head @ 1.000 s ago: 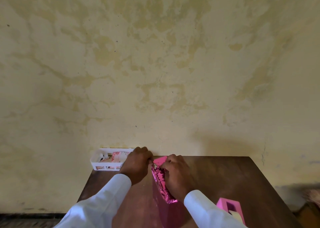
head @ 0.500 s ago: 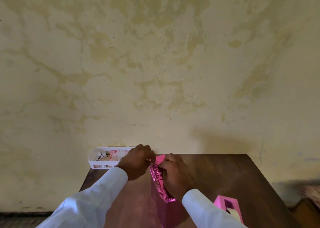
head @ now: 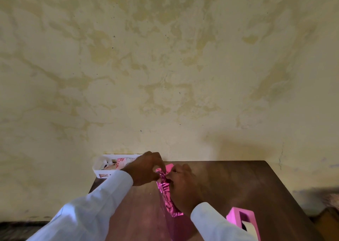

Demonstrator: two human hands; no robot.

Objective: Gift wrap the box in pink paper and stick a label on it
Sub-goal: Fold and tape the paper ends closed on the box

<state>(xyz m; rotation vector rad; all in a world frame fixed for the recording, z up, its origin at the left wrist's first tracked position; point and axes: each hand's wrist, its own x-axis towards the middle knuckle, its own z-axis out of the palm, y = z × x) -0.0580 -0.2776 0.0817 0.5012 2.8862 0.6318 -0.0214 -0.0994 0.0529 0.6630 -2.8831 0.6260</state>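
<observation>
The pink paper (head: 166, 192), shiny and foil-like, stands in the middle of the desk (head: 238, 185) as a narrow upright parcel running from the near edge toward the far edge. The box itself is hidden under it. Along the top the paper is gathered into a crumpled ridge, and below that its left side falls smooth and flat to the desk. At the far end a small flat pink flap (head: 169, 166) sticks up behind the hands.

The left hand (head: 146, 169) reaches in from the left side, fingers curled, and pinches the crumpled paper at the far end of the ridge. The right hand (head: 183, 187) lies along the right side of the ridge, its fingers curled over, and their tips pinch the same gathered paper just beside the left hand's fingers. The two hands nearly touch there. Both arms wear white sleeves (head: 211, 220).

A pink tape dispenser (head: 242, 220) stands near the near edge, to the right of the parcel and just beside the right sleeve, with a roll of pale tape showing in its opening. At the far left corner a white plastic basket (head: 100, 166) sits against the wall (head: 165, 66), partly past the desk's left edge. It holds some flowered paper pieces, too small to make out. The wall is yellowish and blotched.
</observation>
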